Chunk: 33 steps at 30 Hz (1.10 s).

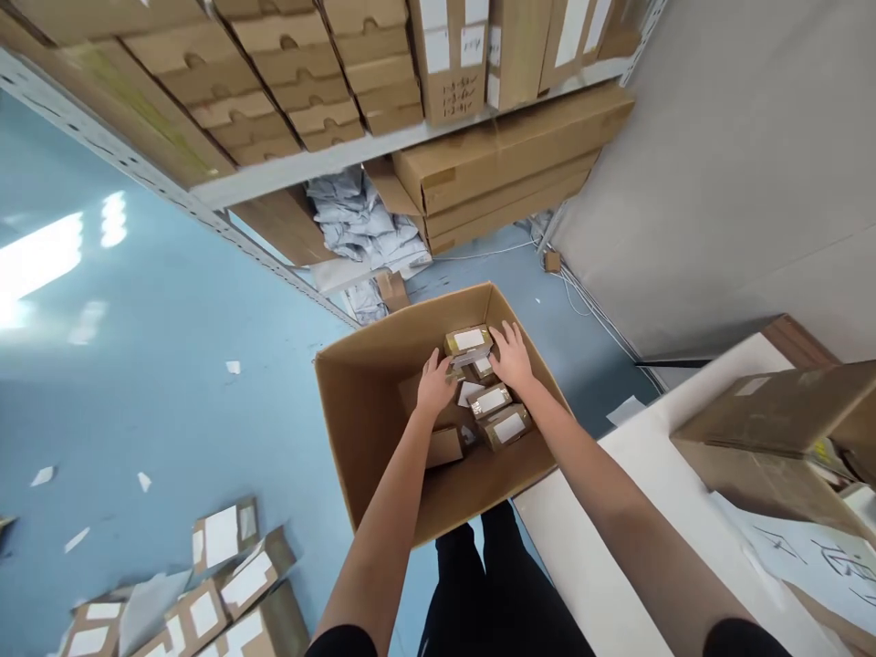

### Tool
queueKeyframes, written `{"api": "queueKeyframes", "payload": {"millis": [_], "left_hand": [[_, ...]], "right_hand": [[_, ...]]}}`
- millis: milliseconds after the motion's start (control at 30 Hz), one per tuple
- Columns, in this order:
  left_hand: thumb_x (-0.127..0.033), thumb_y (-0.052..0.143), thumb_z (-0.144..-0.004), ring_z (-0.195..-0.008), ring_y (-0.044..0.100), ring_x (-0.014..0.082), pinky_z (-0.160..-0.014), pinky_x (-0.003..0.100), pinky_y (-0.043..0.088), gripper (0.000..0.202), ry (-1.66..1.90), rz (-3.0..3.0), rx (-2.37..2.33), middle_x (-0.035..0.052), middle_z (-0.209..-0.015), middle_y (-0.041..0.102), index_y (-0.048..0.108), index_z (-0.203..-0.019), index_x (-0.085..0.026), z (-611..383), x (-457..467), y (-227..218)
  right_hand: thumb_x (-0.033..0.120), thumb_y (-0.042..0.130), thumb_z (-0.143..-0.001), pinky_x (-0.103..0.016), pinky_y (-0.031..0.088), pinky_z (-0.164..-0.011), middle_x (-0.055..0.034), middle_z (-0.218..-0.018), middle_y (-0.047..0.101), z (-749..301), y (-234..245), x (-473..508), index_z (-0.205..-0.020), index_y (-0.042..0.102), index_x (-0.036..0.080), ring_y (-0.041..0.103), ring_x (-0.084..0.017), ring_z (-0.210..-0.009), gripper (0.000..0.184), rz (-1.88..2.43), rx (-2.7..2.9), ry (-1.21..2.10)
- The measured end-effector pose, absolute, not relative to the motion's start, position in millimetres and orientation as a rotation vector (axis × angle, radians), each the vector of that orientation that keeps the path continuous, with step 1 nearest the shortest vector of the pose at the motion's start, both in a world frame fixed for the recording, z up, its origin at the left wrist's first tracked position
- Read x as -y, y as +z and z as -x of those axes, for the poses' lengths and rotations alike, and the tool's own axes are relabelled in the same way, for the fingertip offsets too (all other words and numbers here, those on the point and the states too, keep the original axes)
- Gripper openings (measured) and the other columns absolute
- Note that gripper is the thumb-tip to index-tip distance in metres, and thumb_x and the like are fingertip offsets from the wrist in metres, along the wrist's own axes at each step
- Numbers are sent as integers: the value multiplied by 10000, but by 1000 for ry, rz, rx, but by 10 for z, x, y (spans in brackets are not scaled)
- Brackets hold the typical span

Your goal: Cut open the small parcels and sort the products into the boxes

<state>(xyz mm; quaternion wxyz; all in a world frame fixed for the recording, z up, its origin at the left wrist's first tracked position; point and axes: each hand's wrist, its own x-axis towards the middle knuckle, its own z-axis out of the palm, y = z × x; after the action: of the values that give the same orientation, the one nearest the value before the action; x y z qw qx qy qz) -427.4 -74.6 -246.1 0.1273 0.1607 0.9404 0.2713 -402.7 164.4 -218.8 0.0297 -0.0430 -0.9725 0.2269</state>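
Note:
A large open cardboard box [370,411] stands in front of me, with both of my hands reaching into it. Inside, near its far wall, a small taped carton with a white label [469,340] sits between my hands. My left hand [436,388] is at the carton's left side, thumb toward its near edge. My right hand [512,359] is at its right side, fingers curved along it. Below lie more small labelled cartons, among them one [491,401] and another nearer me [508,427]. A plain brown carton [444,447] lies left of these, partly behind my left forearm.
Metal shelving [307,162] with stacked cartons rises ahead; grey plastic packets [362,214] fill its lower level. A pile of labelled parcels [223,584] lies on the blue floor at left. At right, a white table [581,538] bears an open carton [759,411].

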Motion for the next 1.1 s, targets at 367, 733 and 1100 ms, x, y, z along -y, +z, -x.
{"api": "queueKeyframes", "payload": {"millis": [367,733,1100], "left_hand": [[-225,766,-796,-1432,499,416,-1146,542,482,668,642,-448,-2488,96,-1743,250,614,-1442,-297,5050,380,-4742],[-205,811,-791,-1533,292,484,-1144,684,412,741,650,-309,-2515,41,-1778,118,575,-1476,-364,5353,169,-5870],[-106,718,-808,-1459,492,311,-1177,437,480,793,895,-203,-2524,61,-1673,384,487,-1532,-331,5233,484,-6079]], "right_hand": [[186,645,-862,-611,369,-1180,-137,-1718,267,4634,-4119,-1786,-1604,403,218,208,-442,-1564,781,146,3284,549],[338,747,-849,-533,412,-1169,-122,-1737,201,4651,-5444,-2111,-1624,366,240,313,-427,-1519,869,158,3389,574],[190,683,-804,-514,433,-1152,-165,-1551,444,5013,-6322,-2001,-1697,177,241,598,-358,-1269,1028,432,3216,966]]}}
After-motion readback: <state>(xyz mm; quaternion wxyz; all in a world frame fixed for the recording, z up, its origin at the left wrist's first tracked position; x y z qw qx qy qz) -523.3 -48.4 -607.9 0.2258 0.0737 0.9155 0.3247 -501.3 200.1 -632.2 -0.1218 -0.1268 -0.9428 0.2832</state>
